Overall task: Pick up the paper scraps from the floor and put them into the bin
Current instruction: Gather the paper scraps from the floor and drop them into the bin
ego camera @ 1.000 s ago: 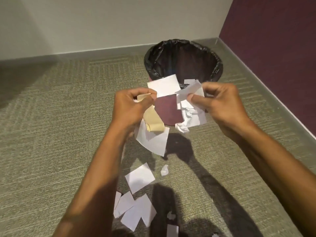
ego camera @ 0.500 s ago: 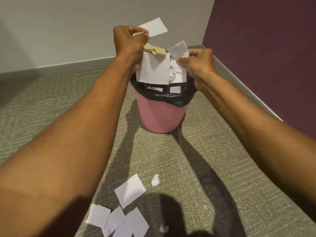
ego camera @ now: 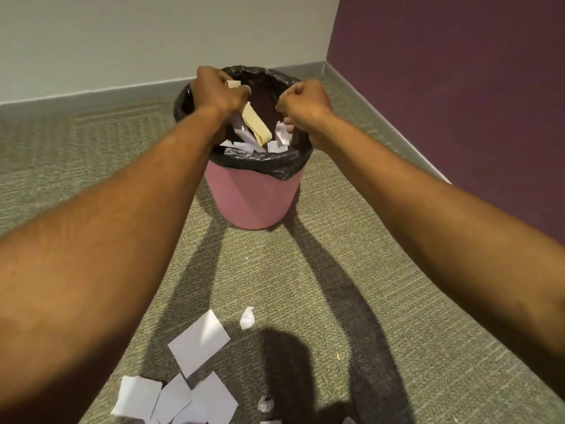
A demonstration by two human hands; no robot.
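The bin [ego camera: 250,197] is a round, tapered tub of pink plastic. A glossy, wrinkled black liner [ego camera: 269,166] is folded over its rim. It stands on ribbed grey-green carpet [ego camera: 305,270], near the corner where an off-white wall [ego camera: 153,41] meets a maroon wall [ego camera: 458,87].

The left hand [ego camera: 218,90] is over the bin mouth with its fingers curled. It grips a tan strip [ego camera: 256,125] of folded paper, which hangs slanted down into the bin. White scraps [ego camera: 241,131], flat and angular, sit just below this hand inside the liner.

The right hand [ego camera: 305,101] forms a curled fist above the right side of the rim. A crumpled white piece [ego camera: 282,131] lies just under its fingers; whether the hand grips it cannot be told.

Flat sheets [ego camera: 198,342] lie on the carpet, well apart from both hands. They are white rectangles, and some overlap. A small crumpled wad [ego camera: 247,318] lies near them.
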